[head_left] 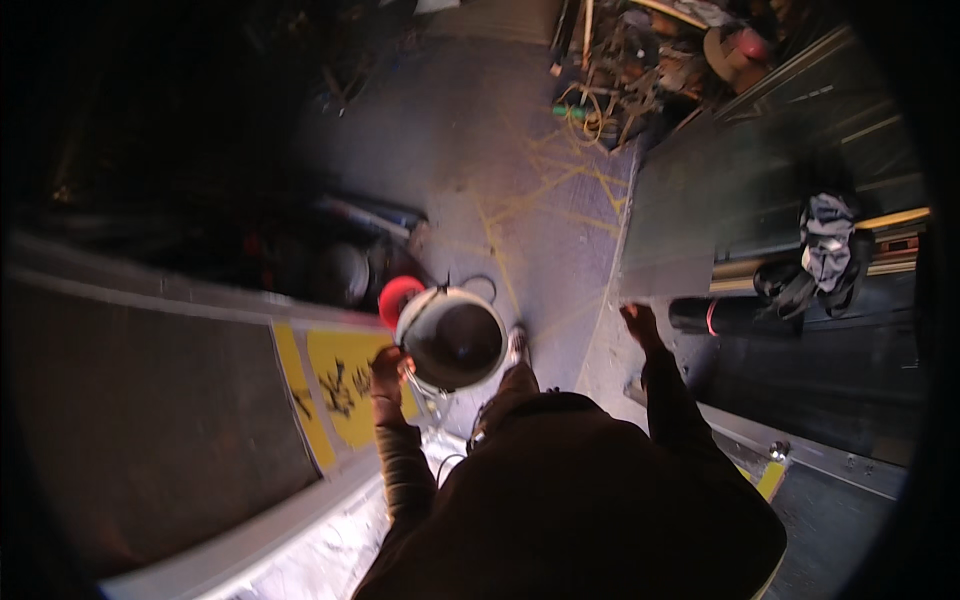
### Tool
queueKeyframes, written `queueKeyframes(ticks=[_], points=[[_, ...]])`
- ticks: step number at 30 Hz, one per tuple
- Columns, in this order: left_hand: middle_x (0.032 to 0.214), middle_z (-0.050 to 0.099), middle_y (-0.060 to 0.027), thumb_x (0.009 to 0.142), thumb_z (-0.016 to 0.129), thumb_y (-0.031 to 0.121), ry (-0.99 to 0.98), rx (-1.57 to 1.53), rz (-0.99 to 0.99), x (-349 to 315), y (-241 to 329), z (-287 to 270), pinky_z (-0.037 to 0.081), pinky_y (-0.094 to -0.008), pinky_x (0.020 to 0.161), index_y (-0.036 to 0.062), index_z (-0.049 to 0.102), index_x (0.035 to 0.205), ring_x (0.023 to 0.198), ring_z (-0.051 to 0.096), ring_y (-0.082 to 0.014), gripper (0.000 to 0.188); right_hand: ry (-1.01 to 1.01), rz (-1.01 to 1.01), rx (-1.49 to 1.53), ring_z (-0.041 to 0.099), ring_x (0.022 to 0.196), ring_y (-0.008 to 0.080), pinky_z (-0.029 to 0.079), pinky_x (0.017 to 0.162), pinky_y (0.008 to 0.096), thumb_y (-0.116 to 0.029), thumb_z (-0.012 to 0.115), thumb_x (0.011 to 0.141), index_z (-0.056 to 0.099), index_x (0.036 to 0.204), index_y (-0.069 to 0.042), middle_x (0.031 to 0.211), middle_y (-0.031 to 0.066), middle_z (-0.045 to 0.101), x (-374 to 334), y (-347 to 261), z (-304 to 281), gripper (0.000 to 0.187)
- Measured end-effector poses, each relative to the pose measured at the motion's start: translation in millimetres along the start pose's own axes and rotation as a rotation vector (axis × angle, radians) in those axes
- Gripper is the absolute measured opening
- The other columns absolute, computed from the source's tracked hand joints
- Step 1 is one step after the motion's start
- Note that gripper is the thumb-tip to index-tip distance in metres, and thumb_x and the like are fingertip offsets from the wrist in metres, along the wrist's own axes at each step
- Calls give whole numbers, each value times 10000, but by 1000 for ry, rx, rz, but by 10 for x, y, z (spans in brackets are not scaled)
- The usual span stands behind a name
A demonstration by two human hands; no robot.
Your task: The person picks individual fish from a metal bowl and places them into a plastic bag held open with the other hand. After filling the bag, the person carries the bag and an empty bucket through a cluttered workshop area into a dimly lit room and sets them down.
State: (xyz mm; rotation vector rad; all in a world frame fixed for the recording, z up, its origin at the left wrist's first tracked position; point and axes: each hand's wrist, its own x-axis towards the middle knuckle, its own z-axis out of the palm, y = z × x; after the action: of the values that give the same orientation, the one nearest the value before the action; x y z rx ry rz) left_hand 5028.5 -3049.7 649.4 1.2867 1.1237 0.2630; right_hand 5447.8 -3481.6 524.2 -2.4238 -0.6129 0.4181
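A pale round bucket (425,332) with a dark inside hangs or stands just left of my legs; I cannot tell which. At its left rim my left hand (388,372) is closed, gripping the bucket's edge or handle; the exact hold is too dark to make out. Touching or close behind the bucket is a red round object (400,301). A thin dark loop (482,287) sticks out by the far rim. My right hand (638,324) hangs out to the right with curled fingers, and nothing shows in it. It is nearest the dark bench edge.
To the right, a dark bench or sheet stack (690,235) carries a grey-and-black cloth bundle (828,245) and a black roll (735,317). Cluttered scrap and cords (610,90) lie at the far end. On the left stands a panel with a yellow sign (340,385). Yellow lines cross the floor (540,200).
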Motion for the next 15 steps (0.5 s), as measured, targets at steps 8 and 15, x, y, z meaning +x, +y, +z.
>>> queueKeyframes(ticks=[8, 15], points=[[538, 418, 10, 970, 543, 271, -37, -274, -248, 2896, 167, 544, 378, -321, 387, 176, 444, 659, 406, 423, -176, 340, -402, 1027, 1417, 448, 517, 235, 351, 473, 438, -391, 662, 923, 498, 783, -149, 574, 51, 410, -1130, 2098, 502, 325], [601, 540, -52, 888, 609, 164, 195, -191, -338, 4590, 817, 625, 410, -323, 417, 112, 534, 712, 477, 524, -195, 198, -499, 372, 1087, 573, 723, 262, 457, 641, 464, -435, 619, 892, 573, 773, -135, 685, 81, 539, 474, 2197, 620, 326]])
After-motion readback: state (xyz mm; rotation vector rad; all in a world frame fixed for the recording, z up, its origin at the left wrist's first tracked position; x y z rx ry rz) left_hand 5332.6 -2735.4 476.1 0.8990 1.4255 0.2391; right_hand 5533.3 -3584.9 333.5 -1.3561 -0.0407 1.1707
